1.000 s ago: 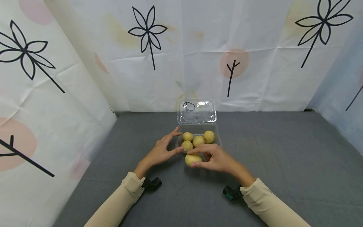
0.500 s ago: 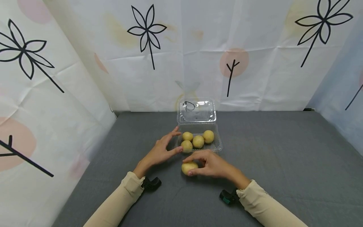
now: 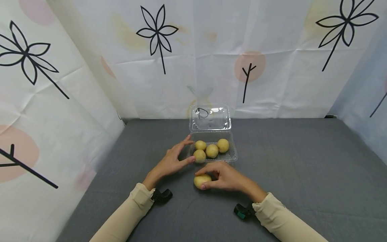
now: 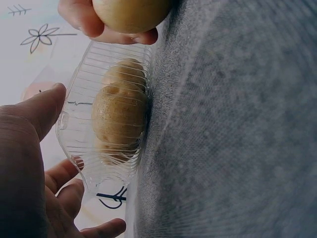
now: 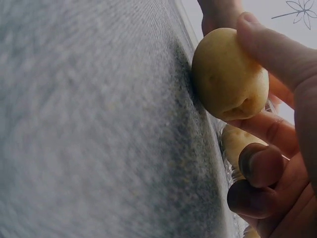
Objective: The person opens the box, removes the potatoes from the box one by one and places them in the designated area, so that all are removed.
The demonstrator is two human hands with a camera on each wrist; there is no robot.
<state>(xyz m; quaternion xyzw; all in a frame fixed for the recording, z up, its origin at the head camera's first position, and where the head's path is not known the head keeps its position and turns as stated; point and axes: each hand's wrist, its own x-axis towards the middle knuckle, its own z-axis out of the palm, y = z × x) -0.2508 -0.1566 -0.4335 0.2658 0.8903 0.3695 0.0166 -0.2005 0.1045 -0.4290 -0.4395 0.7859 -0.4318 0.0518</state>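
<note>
Grey cloth (image 3: 296,174) lay below; my left hand (image 3: 172,161) was spread beside the clear box (image 3: 233,158), right hand (image 3: 226,177) pinching a potato (image 5: 223,74) just outside: mid-transfer, I judged, needing steady grip next

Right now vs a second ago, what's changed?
The right hand, pinching one potato, has drawn it back and slightly left, away from the front edge of the clear container. Nothing newly gripped or let go. Same as before: left hand at the container's left side, four other potatoes inside, lid open.

no legible text, labels, brands, numbers or signs
</note>
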